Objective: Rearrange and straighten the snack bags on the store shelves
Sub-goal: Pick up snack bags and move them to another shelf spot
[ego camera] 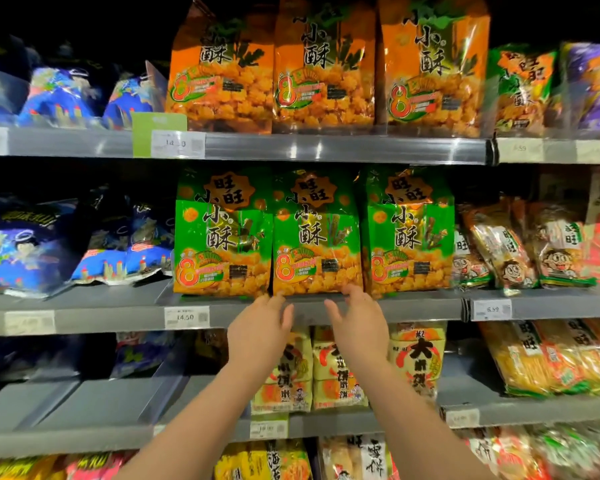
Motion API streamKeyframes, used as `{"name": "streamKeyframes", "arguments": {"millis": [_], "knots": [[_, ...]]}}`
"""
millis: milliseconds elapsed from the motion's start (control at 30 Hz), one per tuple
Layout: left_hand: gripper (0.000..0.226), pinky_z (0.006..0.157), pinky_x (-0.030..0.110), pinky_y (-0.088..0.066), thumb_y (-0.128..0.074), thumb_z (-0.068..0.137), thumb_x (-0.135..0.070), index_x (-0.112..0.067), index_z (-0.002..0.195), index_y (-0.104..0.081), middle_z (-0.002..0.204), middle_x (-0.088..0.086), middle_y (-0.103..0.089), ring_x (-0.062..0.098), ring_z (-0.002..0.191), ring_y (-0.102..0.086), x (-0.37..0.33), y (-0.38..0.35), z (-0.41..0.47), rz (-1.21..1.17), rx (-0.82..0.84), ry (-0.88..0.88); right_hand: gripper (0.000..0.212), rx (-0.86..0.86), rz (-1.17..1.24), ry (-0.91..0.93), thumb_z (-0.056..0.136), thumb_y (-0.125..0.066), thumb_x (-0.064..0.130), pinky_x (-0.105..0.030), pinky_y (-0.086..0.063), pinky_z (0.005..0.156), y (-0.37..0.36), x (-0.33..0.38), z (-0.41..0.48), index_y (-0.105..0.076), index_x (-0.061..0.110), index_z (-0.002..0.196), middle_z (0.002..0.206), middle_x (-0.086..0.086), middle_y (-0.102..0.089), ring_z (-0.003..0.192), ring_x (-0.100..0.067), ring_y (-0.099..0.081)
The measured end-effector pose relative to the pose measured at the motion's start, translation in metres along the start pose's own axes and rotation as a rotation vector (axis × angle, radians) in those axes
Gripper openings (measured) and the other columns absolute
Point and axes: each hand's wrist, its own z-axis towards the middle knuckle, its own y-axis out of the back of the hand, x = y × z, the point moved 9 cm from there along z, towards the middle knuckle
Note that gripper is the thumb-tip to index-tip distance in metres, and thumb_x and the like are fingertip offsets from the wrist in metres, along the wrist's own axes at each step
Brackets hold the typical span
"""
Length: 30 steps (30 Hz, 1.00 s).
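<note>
1. Green foil at the base of the middle green bag (317, 233) is taking contact from both hands, which are sitting nearest the camera and just under that bag
2. Left hand (260, 327) is lying open with fingers straight, tips touching the bag's lower left corner; right hand (359, 323) is lying open the same way, tips touching its lower right corner, and neither is gripping anything
3. Pressing at both bottom corners at once is probably meant to keep the bag square, so that a nudge is shifting the whole base evenly and not twisting one side
4. Yellow packs (329, 368) on the shelf beneath the bag are being partly covered by both forearms
5. Grey shelf lip (413, 310) is running directly below the bag, with a price tag (186, 317) sitting lower left of it; the lip is likely limiting how far forward the base can go
6. Left green bag (222, 233) and right green bag (409, 230) are standing upright just beside the bag, so sideways room is looking tight; whether their edges are overlapping it is unclear
7. Orange bags (323, 64) are standing in a row on the shelf above the bag, blue bags (49, 251) are slumping well to its left, and cartoon-face packs (520, 251) are leaning to its right; those two groups are likely needing straightening too
</note>
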Motion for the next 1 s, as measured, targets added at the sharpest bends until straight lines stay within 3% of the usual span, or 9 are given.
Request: {"name": "streamKeyframes", "arguments": {"millis": [200, 267, 367, 433, 633, 733, 867, 933, 1000], "knots": [[0.032, 0.063, 0.034, -0.046, -0.037, 0.096, -0.039, -0.022, 0.102, -0.064, 0.092, 0.002, -0.063, 0.023, 0.084, -0.061, 0.023, -0.005, -0.059, -0.141, -0.020, 0.162, 0.031, 0.154, 0.125, 0.096, 0.096, -0.043, 0.036, -0.031, -0.047, 0.082, -0.026, 0.010, -0.048, -0.054, 0.018, 0.119, 0.112, 0.001, -0.061, 0.102, -0.017, -0.057], [0.034, 0.052, 0.032, -0.038, -0.035, 0.096, -0.040, -0.020, 0.087, -0.062, 0.076, 0.001, -0.058, 0.024, 0.071, -0.059, 0.042, -0.021, -0.085, -0.127, 0.044, 0.230, 0.029, 0.238, 0.109, 0.102, 0.097, -0.041, 0.036, -0.031, -0.048, 0.076, -0.049, 0.005, -0.069, -0.058, 0.020, 0.115, 0.105, 0.002, -0.064, 0.094, -0.016, -0.060], [0.036, 0.050, 0.033, -0.026, -0.035, 0.097, -0.036, -0.018, 0.068, -0.046, 0.061, -0.001, -0.049, 0.028, 0.069, -0.057, 0.079, -0.040, -0.124, -0.104, 0.135, 0.333, 0.027, 0.352, 0.123, 0.100, 0.098, -0.038, 0.033, -0.035, -0.049, 0.069, -0.089, -0.004, -0.100, -0.060, 0.018, 0.101, 0.088, 0.000, -0.066, 0.080, -0.020, -0.061], [0.035, 0.053, 0.034, -0.030, -0.035, 0.097, -0.034, -0.018, 0.066, -0.042, 0.064, 0.004, -0.053, 0.030, 0.071, -0.057, 0.106, -0.048, -0.146, -0.081, 0.145, 0.393, 0.029, 0.417, 0.126, 0.094, 0.099, -0.038, 0.032, -0.038, -0.049, 0.066, -0.118, -0.010, -0.120, -0.061, 0.014, 0.095, 0.081, -0.004, -0.065, 0.073, -0.023, -0.060], [0.037, 0.059, 0.033, -0.033, -0.037, 0.096, -0.034, -0.012, 0.077, -0.060, 0.079, 0.016, -0.067, 0.035, 0.081, -0.061, 0.177, -0.096, -0.194, 0.011, 0.194, 0.543, 0.032, 0.563, 0.095, 0.070, 0.098, -0.037, 0.031, -0.040, -0.046, 0.075, -0.213, -0.033, -0.169, -0.062, 0.012, 0.090, 0.082, -0.007, -0.065, 0.078, -0.029, -0.060], [0.036, 0.057, 0.031, -0.028, -0.037, 0.097, -0.034, -0.015, 0.069, -0.049, 0.076, 0.015, -0.064, 0.034, 0.076, -0.059, 0.204, -0.135, -0.213, -0.008, 0.228, 0.575, 0.035, 0.564, 0.052, 0.084, 0.098, -0.038, 0.031, -0.036, -0.044, 0.066, -0.261, -0.051, -0.183, -0.060, 0.012, 0.079, 0.075, -0.007, -0.063, 0.071, -0.027, -0.059], [0.028, 0.059, 0.033, -0.040, -0.042, 0.095, -0.036, -0.014, 0.093, -0.059, 0.080, 0.014, -0.067, 0.033, 0.079, -0.061, 0.235, -0.218, -0.237, -0.126, 0.297, 0.609, 0.028, 0.616, 0.077, 0.020, 0.098, -0.039, 0.027, -0.030, -0.033, 0.062, -0.327, -0.095, -0.204, -0.056, 0.016, 0.078, 0.075, -0.001, -0.057, 0.072, -0.022, -0.056], [0.034, 0.067, 0.038, -0.048, -0.046, 0.092, -0.043, -0.017, 0.114, -0.050, 0.089, 0.015, -0.067, 0.035, 0.084, -0.062, 0.242, -0.270, -0.245, -0.175, 0.375, 0.629, 0.027, 0.644, 0.023, -0.034, 0.098, -0.039, 0.030, -0.030, -0.038, 0.067, -0.357, -0.124, -0.213, -0.062, 0.017, 0.095, 0.090, -0.002, -0.063, 0.086, -0.022, -0.059], [0.060, 0.075, 0.043, -0.050, -0.048, 0.088, -0.050, -0.019, 0.137, -0.030, 0.108, 0.018, -0.063, 0.038, 0.096, -0.060, 0.240, -0.319, -0.250, -0.211, 0.465, 0.648, 0.030, 0.649, 0.011, -0.101, 0.098, -0.039, 0.035, -0.030, -0.042, 0.072, -0.379, -0.152, -0.219, -0.062, 0.018, 0.107, 0.103, -0.002, -0.064, 0.097, -0.023, -0.060]]}}
